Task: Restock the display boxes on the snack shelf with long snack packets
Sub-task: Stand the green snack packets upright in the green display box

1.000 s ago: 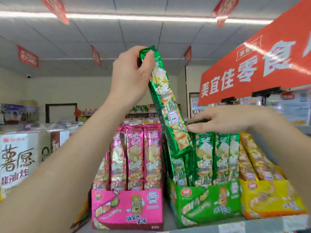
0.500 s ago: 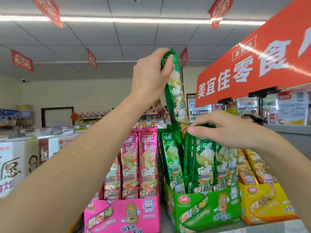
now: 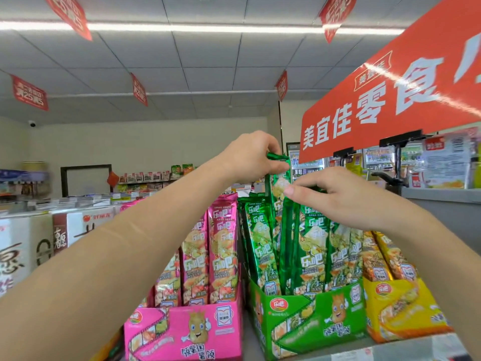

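Head view: left hand (image 3: 250, 157) raised, thumb and fingertips pinching the crimped top of a green packet (image 3: 278, 178). The packet stands near upright, its lower part sunk among the green packets (image 3: 312, 243) in the green box (image 3: 312, 321), toward the box's left side. Right hand (image 3: 335, 196) just beside it, fingers curled over the tops of the standing green packets, thumb tip against the held packet's face. Pink box (image 3: 182, 332) sits left of the green box, yellow box (image 3: 406, 311) right, all on the shelf (image 3: 406, 350). Red sign (image 3: 390, 100) hangs above right.
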`<state>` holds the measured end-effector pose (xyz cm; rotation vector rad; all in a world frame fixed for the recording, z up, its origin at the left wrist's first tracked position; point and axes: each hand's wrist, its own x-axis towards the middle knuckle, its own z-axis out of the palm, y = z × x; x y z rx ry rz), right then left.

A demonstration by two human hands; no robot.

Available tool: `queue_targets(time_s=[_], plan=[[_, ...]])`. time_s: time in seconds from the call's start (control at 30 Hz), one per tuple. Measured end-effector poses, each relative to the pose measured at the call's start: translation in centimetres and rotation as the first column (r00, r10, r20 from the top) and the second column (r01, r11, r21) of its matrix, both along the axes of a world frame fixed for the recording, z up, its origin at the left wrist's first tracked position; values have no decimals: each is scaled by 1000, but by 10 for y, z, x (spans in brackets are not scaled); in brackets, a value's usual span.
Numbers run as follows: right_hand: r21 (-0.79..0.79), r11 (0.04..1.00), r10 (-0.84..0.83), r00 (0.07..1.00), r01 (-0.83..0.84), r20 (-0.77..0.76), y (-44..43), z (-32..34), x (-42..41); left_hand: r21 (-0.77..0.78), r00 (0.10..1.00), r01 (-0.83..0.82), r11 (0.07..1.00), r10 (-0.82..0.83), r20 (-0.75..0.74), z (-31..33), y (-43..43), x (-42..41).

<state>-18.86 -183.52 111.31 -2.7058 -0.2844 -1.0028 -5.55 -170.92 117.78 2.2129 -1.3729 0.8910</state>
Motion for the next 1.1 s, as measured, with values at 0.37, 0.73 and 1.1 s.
queue_targets(time_s=[0.37,0.73,1.1], plan=[[-71,982,-184,978,178,-97,5,7,7,463,991,-7,886,69,-115,-4,-1,-6],[-331,916,-331,894,227,-301,6,24,11,368,967,-38,929,127,-220,9,0,6],[-168,972,-224,877,166,-425,-6,27,-3,499,951,-185,847,282,-125,-10,-17,24]])
